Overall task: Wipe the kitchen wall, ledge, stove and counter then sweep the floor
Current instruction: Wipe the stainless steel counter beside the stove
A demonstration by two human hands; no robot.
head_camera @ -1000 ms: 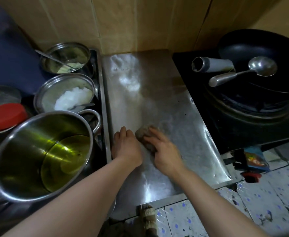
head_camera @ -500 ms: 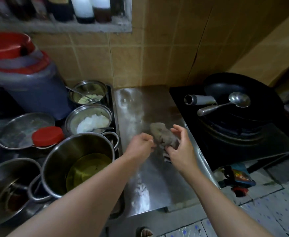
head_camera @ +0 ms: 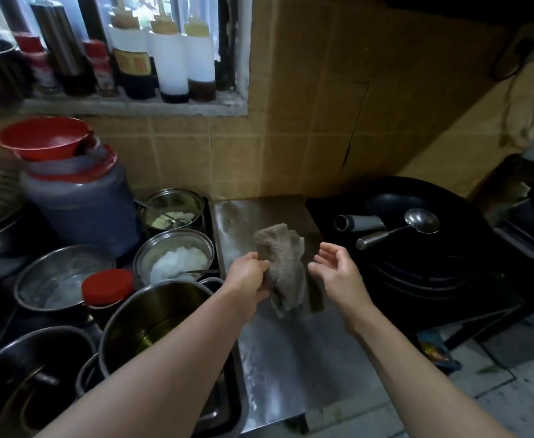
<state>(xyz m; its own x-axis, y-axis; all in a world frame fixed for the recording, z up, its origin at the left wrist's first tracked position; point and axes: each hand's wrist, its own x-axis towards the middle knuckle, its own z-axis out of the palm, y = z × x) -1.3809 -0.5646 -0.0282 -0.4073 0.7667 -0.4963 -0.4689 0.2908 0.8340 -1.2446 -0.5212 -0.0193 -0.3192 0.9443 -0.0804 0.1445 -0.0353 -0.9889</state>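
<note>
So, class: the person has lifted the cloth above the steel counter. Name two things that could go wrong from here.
1. Only the left hand grips the cloth; the right hand is open beside it, so the cloth might slip.
2. The cloth hangs near the uncovered bowl of white food, so drips or grit may land there.

The dim scene is lit from the window; edges are bent, and glare is seen on the counter.
</note>
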